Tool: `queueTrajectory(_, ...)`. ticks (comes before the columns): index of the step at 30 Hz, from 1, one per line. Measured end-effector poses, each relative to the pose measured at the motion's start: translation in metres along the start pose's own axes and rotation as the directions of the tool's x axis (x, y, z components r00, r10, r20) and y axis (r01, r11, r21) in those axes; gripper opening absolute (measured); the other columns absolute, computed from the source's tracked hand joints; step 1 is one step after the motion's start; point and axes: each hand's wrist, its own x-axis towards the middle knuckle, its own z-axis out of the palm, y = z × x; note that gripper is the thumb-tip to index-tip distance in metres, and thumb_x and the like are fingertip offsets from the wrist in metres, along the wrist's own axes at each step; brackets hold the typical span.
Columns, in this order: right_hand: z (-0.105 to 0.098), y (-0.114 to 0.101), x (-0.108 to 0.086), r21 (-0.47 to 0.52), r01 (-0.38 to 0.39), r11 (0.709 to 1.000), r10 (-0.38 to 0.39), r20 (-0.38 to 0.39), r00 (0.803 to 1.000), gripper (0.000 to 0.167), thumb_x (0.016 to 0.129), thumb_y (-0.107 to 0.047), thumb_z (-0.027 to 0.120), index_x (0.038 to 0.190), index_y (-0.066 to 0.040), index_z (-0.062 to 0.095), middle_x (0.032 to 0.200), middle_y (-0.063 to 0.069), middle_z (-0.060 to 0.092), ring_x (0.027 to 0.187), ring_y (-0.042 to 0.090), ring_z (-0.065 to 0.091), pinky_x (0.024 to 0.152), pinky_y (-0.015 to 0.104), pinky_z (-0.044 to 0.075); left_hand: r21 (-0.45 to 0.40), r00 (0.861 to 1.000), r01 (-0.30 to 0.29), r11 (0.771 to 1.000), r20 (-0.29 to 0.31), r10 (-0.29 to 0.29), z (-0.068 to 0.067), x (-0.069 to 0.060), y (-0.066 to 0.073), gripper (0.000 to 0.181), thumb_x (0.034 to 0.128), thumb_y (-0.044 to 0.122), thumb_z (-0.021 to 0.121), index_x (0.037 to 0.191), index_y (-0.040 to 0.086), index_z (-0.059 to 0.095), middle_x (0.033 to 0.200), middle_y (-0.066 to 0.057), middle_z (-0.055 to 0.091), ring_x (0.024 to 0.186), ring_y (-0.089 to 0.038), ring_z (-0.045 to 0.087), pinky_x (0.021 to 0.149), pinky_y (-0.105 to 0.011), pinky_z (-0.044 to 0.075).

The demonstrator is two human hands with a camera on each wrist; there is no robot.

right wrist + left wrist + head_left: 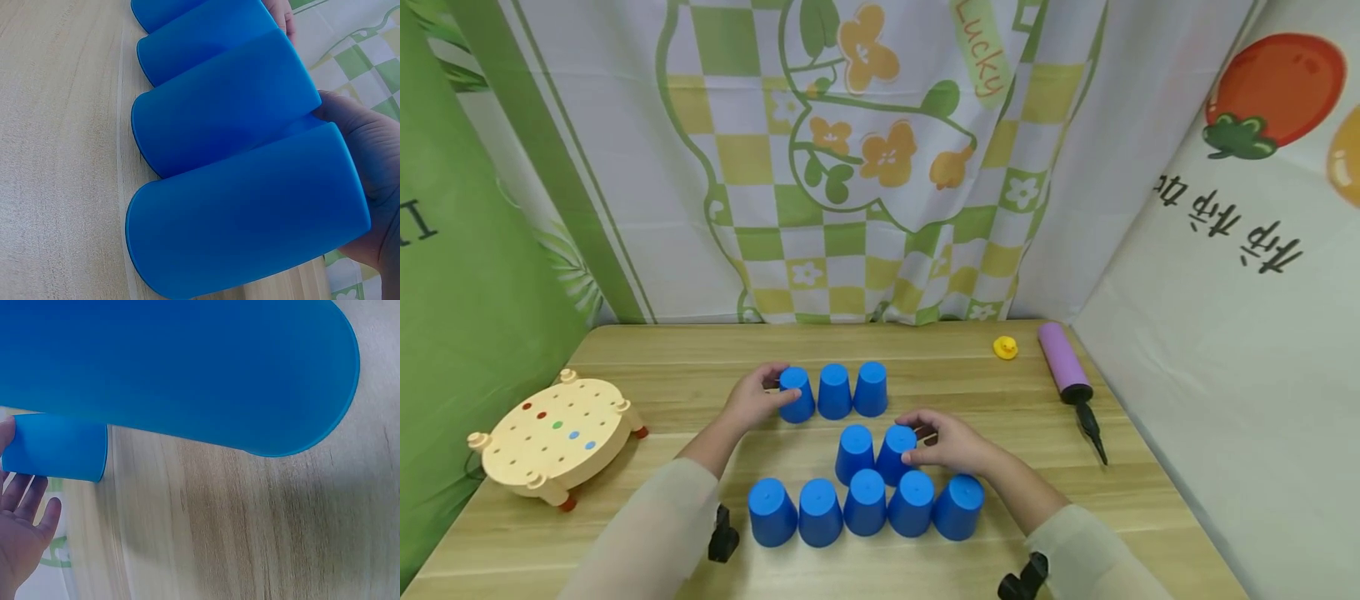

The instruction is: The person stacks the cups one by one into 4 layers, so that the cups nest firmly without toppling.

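Upside-down blue cups stand in three rows in the head view. My left hand (756, 400) holds the leftmost cup (797, 395) of the back three, thumb on the near side and fingers behind. In the left wrist view, that cup (59, 447) lies between thumb and fingers. My right hand (953, 443) grips the right cup (896, 455) of the middle pair, beside its neighbour (854, 455). Several cups form the front row (865, 502). In the right wrist view, front cups (244, 212) hide most of the cup by my right hand (369, 156).
A round cream pegboard stool (553, 429) with coloured dots stands at the table's left. At the back right are a yellow rubber duck (1005, 347) and a purple hand pump (1063, 360) with a black nozzle. Printed curtains (880, 208) hang around the wooden table (685, 358).
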Motion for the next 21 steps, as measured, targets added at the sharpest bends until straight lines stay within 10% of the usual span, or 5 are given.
queueTrajectory(21,0.0,0.001,0.0,0.004,-0.008,1.0,0.008,0.001,1.0,0.048,0.088,-0.029,0.074,0.131,-0.015,0.057,0.127,0.005,0.062,0.116,0.024,0.058,0.1,0.047,0.051,0.023,0.999,-0.003,1.0,0.032,0.002,-0.011,-0.009,0.002,0.071,0.0932,0.031,0.067,0.151,0.005,0.033,0.151,-0.024,0.04,0.138,-0.044,0.039,0.11,-0.057,0.039)
